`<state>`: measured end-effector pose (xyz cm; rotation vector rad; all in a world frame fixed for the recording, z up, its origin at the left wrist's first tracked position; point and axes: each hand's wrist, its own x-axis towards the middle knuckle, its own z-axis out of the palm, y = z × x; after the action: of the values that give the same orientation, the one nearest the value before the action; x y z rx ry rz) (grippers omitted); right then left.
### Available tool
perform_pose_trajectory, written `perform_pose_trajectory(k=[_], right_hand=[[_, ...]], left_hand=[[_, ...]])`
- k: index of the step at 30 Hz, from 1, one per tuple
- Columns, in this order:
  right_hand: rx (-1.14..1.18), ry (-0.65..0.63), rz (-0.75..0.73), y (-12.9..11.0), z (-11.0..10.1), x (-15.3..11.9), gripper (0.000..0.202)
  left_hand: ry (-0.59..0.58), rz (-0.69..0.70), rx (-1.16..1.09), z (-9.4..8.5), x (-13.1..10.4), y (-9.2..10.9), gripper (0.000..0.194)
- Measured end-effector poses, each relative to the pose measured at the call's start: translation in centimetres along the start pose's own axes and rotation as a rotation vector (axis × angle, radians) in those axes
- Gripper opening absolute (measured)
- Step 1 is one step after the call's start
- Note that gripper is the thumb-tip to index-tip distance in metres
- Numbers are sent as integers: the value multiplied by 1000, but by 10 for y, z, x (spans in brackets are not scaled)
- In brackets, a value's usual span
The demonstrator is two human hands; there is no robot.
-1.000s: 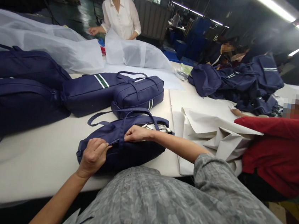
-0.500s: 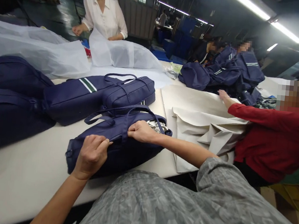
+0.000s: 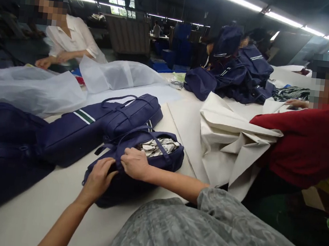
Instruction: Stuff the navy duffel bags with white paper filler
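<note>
A navy bag [image 3: 160, 162] lies on the white table [image 3: 64, 206] in front of me, its top partly open at the right end. Crumpled paper [image 3: 157, 147] fills that opening, and a strap crosses over it. My left hand [image 3: 100, 177] grips the bag's upper edge near its left end, thumb and fingers closed on the fabric. Just right of it, my right hand [image 3: 133, 163] is closed on the same edge beside the strap; its fingertips are partly hidden.
More navy bags [image 3: 71, 140] lie to the left, behind them translucent white sheeting [image 3: 110, 76]. A person in white [image 3: 73, 37] stands at back left. Cream sheet material [image 3: 225, 133] and a person in red [image 3: 312, 138] are at right, with piled navy bags [image 3: 231, 73] behind.
The view has shifted. My right hand has moved left along the bag's edge, close to my left hand, and more crumpled paper shows. The cream sheet has been lifted and folded.
</note>
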<state>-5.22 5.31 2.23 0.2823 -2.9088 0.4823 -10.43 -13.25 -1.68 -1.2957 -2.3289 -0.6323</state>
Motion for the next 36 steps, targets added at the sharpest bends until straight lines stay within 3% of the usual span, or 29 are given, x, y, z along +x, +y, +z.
perform_pose_trajectory(k=[4, 6, 10, 13, 15, 18, 20, 22, 24, 26, 29, 33, 36], right_hand=[[11, 79, -171, 32, -10, -3, 20], [60, 85, -172, 53, -23, -4, 17], [-1, 179, 139, 87, -60, -11, 21], [-62, 16, 279, 91, -70, -21, 27], [-84, -83, 247, 82, -64, -27, 28], [-86, -106, 289, 62, -47, -30, 30], [-81, -87, 341, 55, -37, -28, 40], [-85, -68, 350, 56, -30, -21, 42], [-90, -91, 337, 63, -27, -12, 40], [-79, -138, 303, 70, -26, -2, 44], [-16, -153, 231, 81, -27, 6, 53], [26, -266, 109, 89, -22, -3, 32], [45, -369, -8, 84, -15, -33, 31]], left_hand=[[-130, -147, -132, 2, 16, -1, 9], [-184, -208, -205, -2, 17, 1, 8], [-379, -264, -306, -25, 20, 5, 10], [-563, -205, -347, -45, 44, 4, 15], [-512, -175, -320, -46, 72, 4, 21], [-376, -119, -171, -29, 112, 13, 30], [-412, -60, -28, -10, 132, 19, 40], [-465, -15, 69, 12, 144, 20, 30], [-491, -3, 165, 31, 151, 14, 33], [-503, 6, 228, 43, 154, 9, 37], [-520, 39, 236, 47, 151, 7, 33], [-541, 148, 142, 33, 126, 22, 31], [-605, 410, 101, 14, 101, 46, 26]])
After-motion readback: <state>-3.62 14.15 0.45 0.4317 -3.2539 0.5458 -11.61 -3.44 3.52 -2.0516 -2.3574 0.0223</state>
